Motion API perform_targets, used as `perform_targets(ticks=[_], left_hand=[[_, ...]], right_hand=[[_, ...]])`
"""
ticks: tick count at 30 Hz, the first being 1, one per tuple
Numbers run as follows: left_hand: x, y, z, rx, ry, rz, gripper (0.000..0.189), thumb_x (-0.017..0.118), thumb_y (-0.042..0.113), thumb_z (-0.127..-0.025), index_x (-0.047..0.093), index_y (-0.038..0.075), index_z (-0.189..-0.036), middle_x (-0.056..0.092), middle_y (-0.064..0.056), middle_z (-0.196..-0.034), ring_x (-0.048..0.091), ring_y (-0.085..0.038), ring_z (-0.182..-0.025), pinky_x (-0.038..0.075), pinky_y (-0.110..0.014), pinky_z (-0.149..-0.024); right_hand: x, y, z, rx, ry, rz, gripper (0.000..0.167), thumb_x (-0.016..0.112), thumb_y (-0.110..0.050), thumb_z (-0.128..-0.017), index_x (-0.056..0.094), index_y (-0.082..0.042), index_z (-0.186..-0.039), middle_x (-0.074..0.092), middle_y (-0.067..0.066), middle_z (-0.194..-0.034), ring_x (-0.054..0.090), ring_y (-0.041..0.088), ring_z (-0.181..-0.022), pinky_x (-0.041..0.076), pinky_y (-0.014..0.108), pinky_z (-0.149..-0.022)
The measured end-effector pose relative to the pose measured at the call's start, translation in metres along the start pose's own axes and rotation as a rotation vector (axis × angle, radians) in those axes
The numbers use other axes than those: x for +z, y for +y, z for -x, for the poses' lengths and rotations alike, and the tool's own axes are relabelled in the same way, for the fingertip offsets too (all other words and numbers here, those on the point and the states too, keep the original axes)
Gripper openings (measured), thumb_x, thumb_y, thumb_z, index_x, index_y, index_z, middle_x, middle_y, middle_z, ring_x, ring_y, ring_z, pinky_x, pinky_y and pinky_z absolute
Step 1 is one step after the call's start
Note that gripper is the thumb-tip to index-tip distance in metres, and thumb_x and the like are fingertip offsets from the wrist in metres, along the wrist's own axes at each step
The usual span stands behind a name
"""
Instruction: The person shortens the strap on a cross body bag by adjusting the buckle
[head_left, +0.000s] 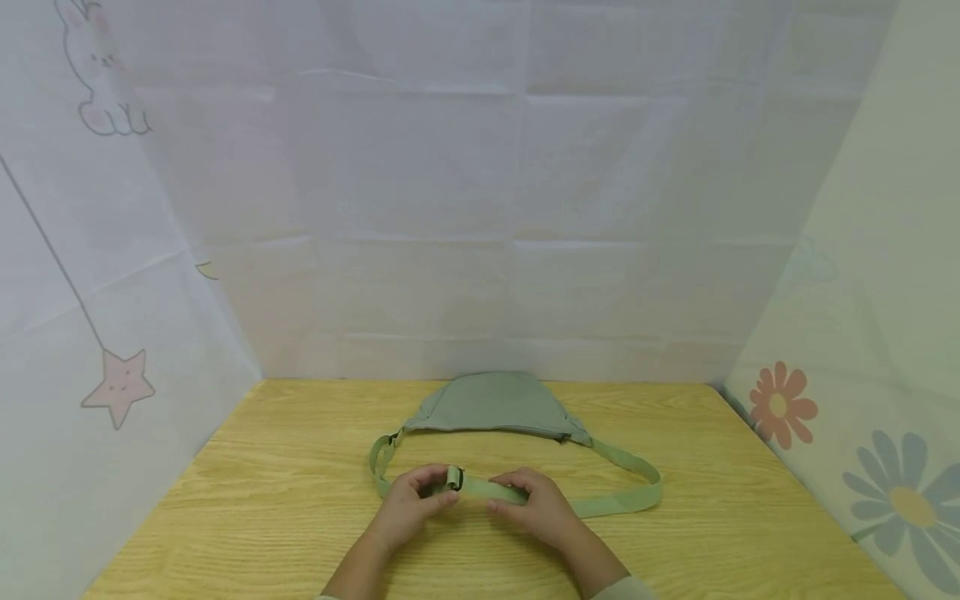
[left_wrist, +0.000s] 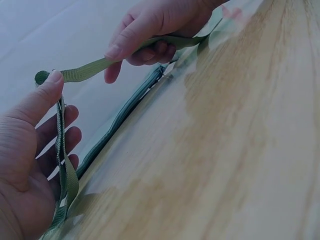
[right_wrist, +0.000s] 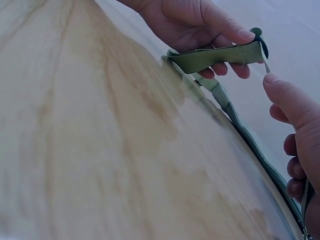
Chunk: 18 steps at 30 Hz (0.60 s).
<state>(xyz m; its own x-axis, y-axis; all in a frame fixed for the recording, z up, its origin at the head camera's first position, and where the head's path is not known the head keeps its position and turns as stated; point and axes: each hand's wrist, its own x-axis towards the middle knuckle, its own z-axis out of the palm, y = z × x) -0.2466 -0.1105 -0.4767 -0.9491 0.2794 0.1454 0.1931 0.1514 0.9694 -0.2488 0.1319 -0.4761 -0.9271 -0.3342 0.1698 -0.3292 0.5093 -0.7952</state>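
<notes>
A grey-green waist bag (head_left: pixel 491 402) lies at the back of the table, its zip edge toward me. Its light green strap (head_left: pixel 626 500) loops forward from both ends. My left hand (head_left: pixel 408 504) pinches the strap at a dark strap adjuster (head_left: pixel 456 478), thumb on top, with strap layers hanging along its fingers in the left wrist view. Opposite it, my right hand (head_left: pixel 540 507) grips the strap between thumb and curled fingers. A short stretch of strap (left_wrist: pixel 87 70) runs taut between the two hands, raised over the table.
The wood-grain table (head_left: pixel 300 467) is enclosed by pale cloth at the back (head_left: pixel 420 208) and both sides. The left cloth carries a pink star (head_left: pixel 118 387); flowers (head_left: pixel 780 405) are printed on the right one. Near the bag's left end sits another dark strap fitting (head_left: pixel 393 437).
</notes>
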Motion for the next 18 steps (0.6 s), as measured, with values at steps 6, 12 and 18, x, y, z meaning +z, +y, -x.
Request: perform_targets(ticks=[6, 12, 18], left_hand=[[-0.0001, 0.0000, -0.0001, 0.003, -0.006, 0.015, 0.037, 0.075, 0.016, -0.087, 0.066, 0.000, -0.119, 0.069, -0.016, -0.117, 0.060, -0.001, -0.096, 0.048, -0.020, -0.085], [0.0000, 0.0010, -0.0001, 0.004, -0.005, 0.032, 0.038, 0.075, 0.015, -0.087, 0.064, -0.001, -0.120, 0.068, -0.019, -0.118, 0.060, -0.001, -0.095, 0.047, -0.020, -0.084], [-0.0003, 0.0023, 0.0015, 0.025, -0.040, 0.073, 0.039, 0.071, 0.013, -0.090, 0.061, -0.005, -0.123, 0.065, -0.024, -0.121, 0.061, -0.002, -0.097, 0.048, -0.021, -0.085]], right_hand=[[0.0007, -0.0001, -0.0004, -0.010, 0.014, -0.030, 0.031, 0.076, -0.037, -0.085, 0.073, -0.019, -0.111, 0.070, 0.003, -0.114, 0.063, 0.020, -0.104, 0.050, 0.023, -0.081], [0.0014, -0.0026, 0.0001, 0.000, 0.046, -0.060, 0.031, 0.075, -0.037, -0.085, 0.074, -0.020, -0.111, 0.070, 0.003, -0.115, 0.063, 0.022, -0.107, 0.049, 0.023, -0.085], [0.0033, -0.0050, 0.0002, 0.028, 0.033, -0.157, 0.033, 0.073, -0.035, -0.088, 0.072, -0.016, -0.114, 0.069, 0.008, -0.117, 0.063, 0.019, -0.105, 0.050, 0.022, -0.083]])
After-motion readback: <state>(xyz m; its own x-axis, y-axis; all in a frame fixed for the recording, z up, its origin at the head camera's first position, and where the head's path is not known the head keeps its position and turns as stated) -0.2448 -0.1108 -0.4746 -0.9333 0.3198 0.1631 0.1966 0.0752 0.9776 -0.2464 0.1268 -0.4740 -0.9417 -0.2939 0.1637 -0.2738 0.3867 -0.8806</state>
